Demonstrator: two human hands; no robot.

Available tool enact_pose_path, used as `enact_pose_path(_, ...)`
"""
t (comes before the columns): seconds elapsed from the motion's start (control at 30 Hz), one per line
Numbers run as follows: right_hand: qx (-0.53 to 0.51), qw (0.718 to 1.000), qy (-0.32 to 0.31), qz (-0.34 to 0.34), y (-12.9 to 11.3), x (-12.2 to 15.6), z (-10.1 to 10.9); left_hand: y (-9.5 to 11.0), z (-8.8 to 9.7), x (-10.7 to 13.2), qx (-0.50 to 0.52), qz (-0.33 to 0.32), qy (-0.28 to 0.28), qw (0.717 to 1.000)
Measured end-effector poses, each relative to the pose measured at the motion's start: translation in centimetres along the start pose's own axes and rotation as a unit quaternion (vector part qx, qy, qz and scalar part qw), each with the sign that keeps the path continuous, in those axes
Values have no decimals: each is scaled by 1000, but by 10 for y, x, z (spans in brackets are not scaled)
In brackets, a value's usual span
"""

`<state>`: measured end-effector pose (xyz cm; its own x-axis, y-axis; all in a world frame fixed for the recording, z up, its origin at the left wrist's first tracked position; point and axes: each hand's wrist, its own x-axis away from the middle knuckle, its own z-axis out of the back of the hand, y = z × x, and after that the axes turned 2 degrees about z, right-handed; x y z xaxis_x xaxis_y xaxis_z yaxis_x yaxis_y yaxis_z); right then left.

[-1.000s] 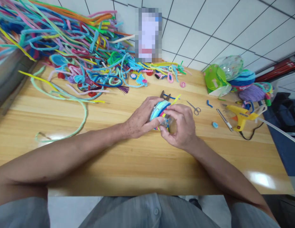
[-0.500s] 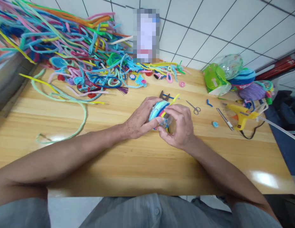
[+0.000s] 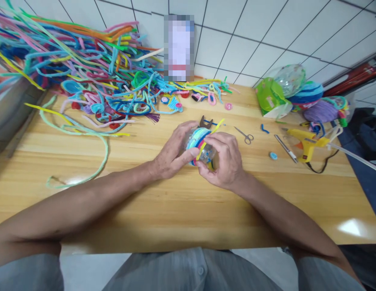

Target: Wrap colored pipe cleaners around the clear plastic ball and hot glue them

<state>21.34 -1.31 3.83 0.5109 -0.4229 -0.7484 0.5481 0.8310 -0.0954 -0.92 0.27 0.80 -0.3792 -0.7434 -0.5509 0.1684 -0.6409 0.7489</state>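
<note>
Two hands of mine meet on a clear, colour-banded object (image 3: 197,138): my left hand (image 3: 173,155) clasps its left side, while my right hand (image 3: 223,159) curls thumb and fingertips narrowly onto its yellow strip (image 3: 218,126). Pliers (image 3: 202,123) lie just beyond both hands, scissors (image 3: 246,136) and a glue gun (image 3: 307,142) to their right.

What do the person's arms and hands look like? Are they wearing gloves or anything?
No gloves! The left hand and right hand are both bare, and I can't see a watch or bracelet on either wrist. The forearms are bare too. Higher up, there are plain grey short sleeves, matching the grey shirt.
</note>
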Motion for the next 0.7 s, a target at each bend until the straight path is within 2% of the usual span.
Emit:
enact_pose_path(0.13, -8, 1000, -12, -13, 1, 1, 0, 7, 2, -4, 7, 35, 109, 993)
enact_pose_path(0.23, -7, 1000, -11, -12, 1, 1, 0, 12, 2, -9, 3, 60, 150, 987)
enact_pose_path(0.33, -4, 1000, -4, -4, 1, 1, -1, 16, 3, -13, 8, 56, 146, 988)
enact_pose_path(0.5, -8, 1000, -7, -16, 1, 2, -2, 19, 5, -11, -41, 35, 100, 994)
enact_pose_path(0.6, -9, 1000, -7, -18, 1, 3, -2, 18, 5, -8, -33, 31, 84, 995)
enact_pose_path(0.7, -14, 1000, -6, -15, -1, 2, -2, 19, 4, -6, -48, -2, 68, 997)
